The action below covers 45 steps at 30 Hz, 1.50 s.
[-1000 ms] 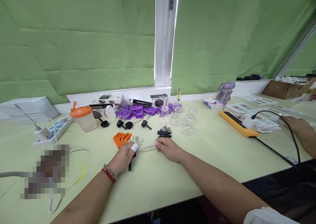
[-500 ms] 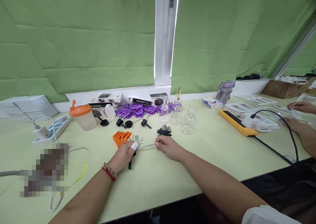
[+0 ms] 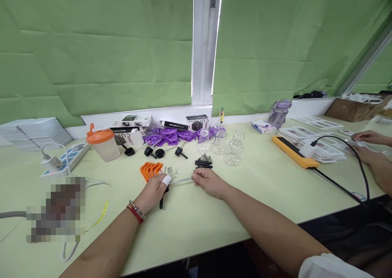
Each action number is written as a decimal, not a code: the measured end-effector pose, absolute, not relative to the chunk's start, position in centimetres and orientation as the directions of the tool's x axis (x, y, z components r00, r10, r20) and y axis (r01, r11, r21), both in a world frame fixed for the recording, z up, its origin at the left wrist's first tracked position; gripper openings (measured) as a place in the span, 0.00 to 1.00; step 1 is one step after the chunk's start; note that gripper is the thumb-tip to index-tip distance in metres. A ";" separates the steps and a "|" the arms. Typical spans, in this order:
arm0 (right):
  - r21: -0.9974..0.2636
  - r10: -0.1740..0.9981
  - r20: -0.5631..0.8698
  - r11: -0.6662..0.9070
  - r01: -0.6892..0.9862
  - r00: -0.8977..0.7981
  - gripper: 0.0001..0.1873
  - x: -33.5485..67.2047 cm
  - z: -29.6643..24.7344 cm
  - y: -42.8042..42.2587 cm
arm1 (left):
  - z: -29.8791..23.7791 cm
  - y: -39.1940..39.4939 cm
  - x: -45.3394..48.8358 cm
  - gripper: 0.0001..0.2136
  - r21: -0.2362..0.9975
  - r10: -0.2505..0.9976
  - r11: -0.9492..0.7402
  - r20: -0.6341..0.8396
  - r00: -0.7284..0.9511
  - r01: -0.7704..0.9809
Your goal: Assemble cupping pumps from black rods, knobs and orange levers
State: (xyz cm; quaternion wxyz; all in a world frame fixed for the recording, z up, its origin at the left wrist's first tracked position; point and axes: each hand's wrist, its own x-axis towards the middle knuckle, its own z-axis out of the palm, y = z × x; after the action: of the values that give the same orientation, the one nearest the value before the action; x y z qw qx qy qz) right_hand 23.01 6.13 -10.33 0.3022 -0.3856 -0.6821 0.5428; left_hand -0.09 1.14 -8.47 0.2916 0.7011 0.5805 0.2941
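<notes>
My left hand (image 3: pixel 155 190), its thumb wrapped in white, is closed around the black end of a thin metal rod (image 3: pixel 181 180). A black stem (image 3: pixel 161 203) sticks out below that hand. My right hand (image 3: pixel 206 182) pinches the rod's other end between thumb and fingertips, so the rod spans level between both hands. Orange angled handles (image 3: pixel 150 171) lie just beyond my left hand, beside small metal pins (image 3: pixel 169 171). Black sleeves (image 3: pixel 203 164) and springs (image 3: pixel 207 158) lie behind my right hand. Farther back are several similar black-headed rods (image 3: pixel 149 151).
Purple plastic parts (image 3: pixel 171 136) and cartons (image 3: pixel 136 120) line the back. Clear jars (image 3: pixel 232 157) stand right of centre, an orange-lidded cup (image 3: pixel 105 148) at left. Power strips (image 3: pixel 294 152) with cables lie at both sides. At far right, another person's hands (image 3: pixel 367 153) handle thin sheets.
My two hands and the rod between them stay nearly in place. At the far right, the other person's hands have shifted slightly to the left.
</notes>
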 end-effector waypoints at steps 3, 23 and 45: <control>-0.988 0.852 0.016 0.095 0.125 -0.523 0.11 23.0 -10.4 6.2 | -8.5 1.0 -0.1 0.15 0.756 0.986 -0.155 0.074 0.152 0.636; -0.984 0.854 -0.017 0.077 0.158 -0.521 0.08 23.0 -10.0 6.0 | -9.2 1.3 -0.5 0.11 0.761 0.986 -0.152 0.068 0.156 0.631; -0.982 0.850 0.001 0.099 0.159 -0.526 0.09 23.1 -10.7 6.2 | -8.7 1.1 -0.1 0.16 0.755 0.987 -0.132 0.043 0.153 0.643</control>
State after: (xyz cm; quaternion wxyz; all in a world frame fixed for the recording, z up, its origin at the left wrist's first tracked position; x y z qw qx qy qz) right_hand 23.06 6.21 -10.66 0.3105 -0.3748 -0.6731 0.5569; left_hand -0.13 1.09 -8.67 0.3023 0.6963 0.5852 0.2851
